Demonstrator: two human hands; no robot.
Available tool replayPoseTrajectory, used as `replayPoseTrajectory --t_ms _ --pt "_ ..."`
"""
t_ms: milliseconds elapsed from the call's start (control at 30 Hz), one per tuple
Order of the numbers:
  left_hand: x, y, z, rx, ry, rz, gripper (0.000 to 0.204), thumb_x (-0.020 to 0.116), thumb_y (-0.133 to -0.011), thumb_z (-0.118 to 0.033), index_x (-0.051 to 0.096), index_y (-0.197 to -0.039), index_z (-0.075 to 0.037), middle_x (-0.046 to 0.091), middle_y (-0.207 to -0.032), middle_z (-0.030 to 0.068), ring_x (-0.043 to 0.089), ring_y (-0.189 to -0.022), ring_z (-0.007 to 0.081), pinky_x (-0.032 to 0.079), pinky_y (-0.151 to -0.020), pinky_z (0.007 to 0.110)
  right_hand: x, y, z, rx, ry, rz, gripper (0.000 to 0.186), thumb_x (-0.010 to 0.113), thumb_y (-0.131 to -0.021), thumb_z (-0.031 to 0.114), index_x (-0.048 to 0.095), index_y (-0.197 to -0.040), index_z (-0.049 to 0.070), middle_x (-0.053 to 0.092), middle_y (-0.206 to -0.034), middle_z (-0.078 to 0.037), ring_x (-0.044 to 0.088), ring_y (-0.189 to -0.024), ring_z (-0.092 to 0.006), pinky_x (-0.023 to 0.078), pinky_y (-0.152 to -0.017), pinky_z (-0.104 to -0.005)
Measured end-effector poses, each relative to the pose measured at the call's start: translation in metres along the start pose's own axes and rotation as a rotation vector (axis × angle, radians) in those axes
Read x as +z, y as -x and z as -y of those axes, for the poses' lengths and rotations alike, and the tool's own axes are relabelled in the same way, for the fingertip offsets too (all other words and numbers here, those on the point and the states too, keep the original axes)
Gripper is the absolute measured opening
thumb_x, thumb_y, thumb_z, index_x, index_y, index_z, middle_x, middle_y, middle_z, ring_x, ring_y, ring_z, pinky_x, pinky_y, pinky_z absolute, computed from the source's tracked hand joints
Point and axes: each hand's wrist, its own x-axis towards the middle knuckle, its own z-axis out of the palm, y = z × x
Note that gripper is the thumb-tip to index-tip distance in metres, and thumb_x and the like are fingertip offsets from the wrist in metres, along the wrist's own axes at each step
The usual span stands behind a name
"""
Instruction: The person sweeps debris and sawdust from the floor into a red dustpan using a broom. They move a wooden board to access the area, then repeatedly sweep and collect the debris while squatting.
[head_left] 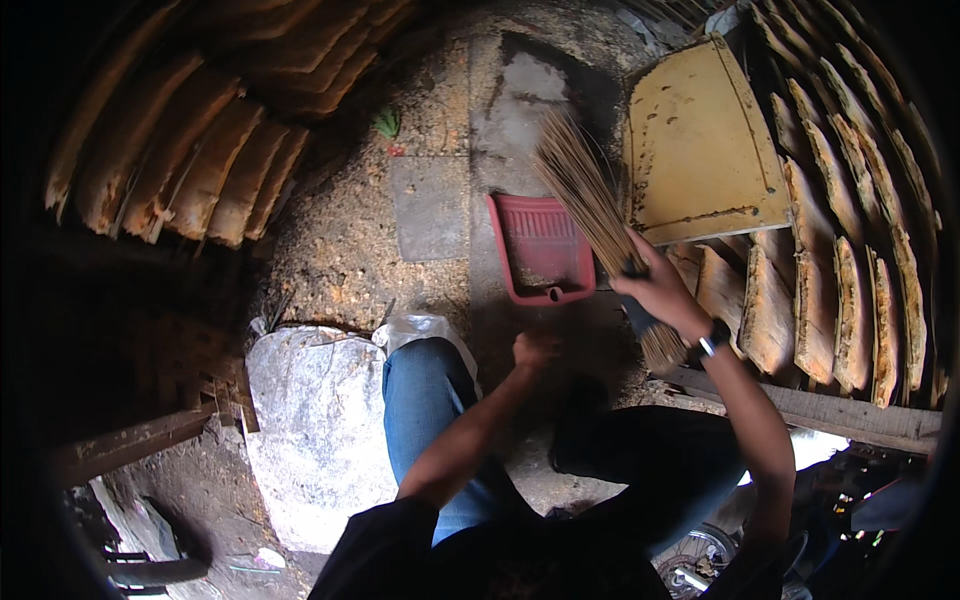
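My right hand (665,290) is closed around a stick broom (590,185) near its dark-bound end. The loose bristles fan up and leftward above the floor. Just left of the broom lies a red dustpan (545,240) with a ribbed inner face and some loose debris in it; the bristles overlap its right edge. My left hand (537,350) is curled closed a little below the dustpan's near edge. Shadow and blur hide what it grips, if anything.
Woodchip-like debris (340,240) covers the floor on the left. A yellowish panel (700,140) leans at the right against stacked, curved wooden slabs (830,270). More slabs (190,180) hang over the upper left. A white sack (310,430) lies beside my left knee.
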Motion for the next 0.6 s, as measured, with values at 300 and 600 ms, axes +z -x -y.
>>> replayPoseTrajectory --t_ms 300,600 --pt "0.074 0.088 -0.098 -0.101 -0.385 0.166 0.032 0.064 -0.086 -0.016 0.068 -0.118 -0.012 0.073 -0.099 0.0061 0.071 -0.074 0.0159 0.056 -0.056 0.03 0.151 -0.194 0.066 -0.102 0.546 -0.051 0.072 0.063 -0.082 0.029 0.036 -0.148 0.019 0.068 -0.103 -0.022 0.067 -0.095 -0.0373 0.055 -0.085 -0.0441" --pt "0.03 0.115 -0.131 -0.075 -0.391 0.103 0.034 0.063 -0.088 -0.023 0.066 -0.121 -0.016 0.072 -0.104 0.0045 0.069 -0.076 0.0134 0.055 -0.063 0.027 0.077 -0.192 0.088 -0.266 1.305 0.343 0.069 0.073 -0.068 0.024 0.054 -0.132 0.003 0.068 -0.1 -0.023 0.068 -0.092 -0.0323 0.056 -0.079 -0.0399"
